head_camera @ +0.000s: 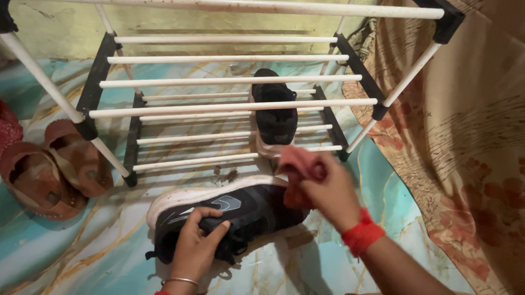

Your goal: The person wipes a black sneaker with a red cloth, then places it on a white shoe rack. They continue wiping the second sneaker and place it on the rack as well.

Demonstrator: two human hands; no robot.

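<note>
A black sports shoe with a white sole [241, 207] lies on its side on the floor in front of a shoe rack. My left hand [195, 244] grips its upper near the laces. My right hand [328, 192] holds a reddish cloth [298, 169] pressed against the toe end of the shoe. A second black shoe [274, 113] stands on the lowest shelf of the rack, toe pointing away from me. Both wrists carry red thread bands, and the left one also has a thin metal bangle.
The white-and-black tube shoe rack [226, 108] fills the upper half of the view. A pair of brown sandals [54, 169] lies on the floor at its left. A patterned beige curtain [477, 146] hangs on the right. The floor [74, 264] is teal marble-patterned.
</note>
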